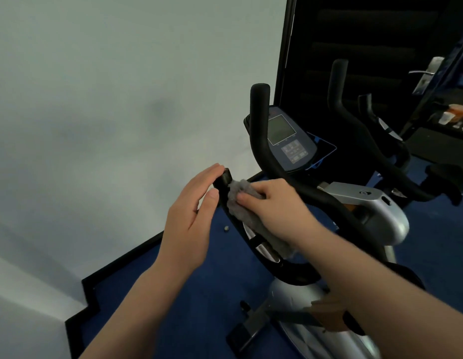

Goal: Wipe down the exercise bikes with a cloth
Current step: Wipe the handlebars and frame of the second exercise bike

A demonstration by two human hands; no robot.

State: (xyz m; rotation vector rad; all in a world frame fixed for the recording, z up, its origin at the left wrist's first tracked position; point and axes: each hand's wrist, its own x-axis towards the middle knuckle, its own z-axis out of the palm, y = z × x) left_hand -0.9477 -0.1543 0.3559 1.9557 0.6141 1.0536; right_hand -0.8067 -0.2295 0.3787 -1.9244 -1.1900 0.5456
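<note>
Handlebar wiping at centre frame.
You are pressing the grey cloth (240, 200) around the handlebar (224, 181) with your right hand (274, 203), its grip closed on it, while your left hand (191, 216), grip wide, is steadying the bar's end.

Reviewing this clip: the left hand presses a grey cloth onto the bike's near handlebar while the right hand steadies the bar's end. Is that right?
Not quite: the hands are swapped. In the head view the right hand presses the grey cloth onto the near handlebar, while the left hand steadies the bar's end.
</note>
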